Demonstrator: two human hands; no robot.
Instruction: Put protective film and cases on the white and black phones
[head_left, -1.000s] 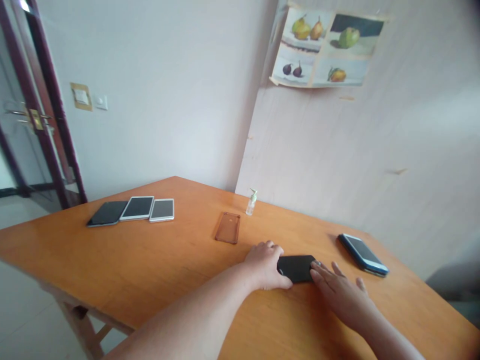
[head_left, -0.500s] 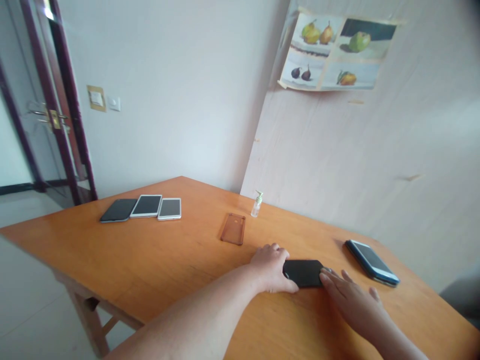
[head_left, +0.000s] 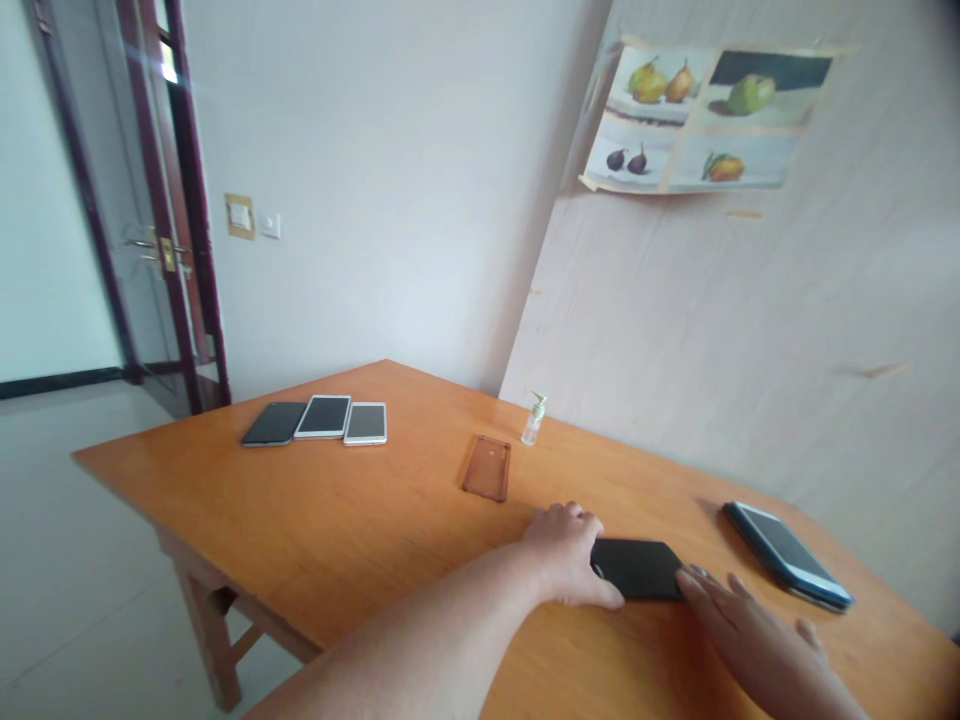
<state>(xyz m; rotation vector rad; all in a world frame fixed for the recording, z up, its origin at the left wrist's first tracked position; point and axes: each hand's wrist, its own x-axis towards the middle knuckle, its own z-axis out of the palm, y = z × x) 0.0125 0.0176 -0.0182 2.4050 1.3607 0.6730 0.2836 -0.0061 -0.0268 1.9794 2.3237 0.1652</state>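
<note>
A flat black phone-shaped slab lies on the wooden table, its dark side up. I cannot tell whether it is a phone or a phone in a case. My left hand grips its left end, thumb along the near edge and fingers curled at the far edge. My right hand rests against the right end, fingers stretched out and some of them raised. Beyond my left hand lies a translucent brown phone case. Behind that stands a small clear pump bottle with a pale green top.
To the right lies a white-framed phone or tablet on a dark blue one or case. Left on the table, a dark tablet, a white tablet and a white phone sit side by side. A wall and a leaning board border the far edge.
The view has turned slightly left, so everything sits further right and a little lower. My hands keep nearly the same places on the black slab.
</note>
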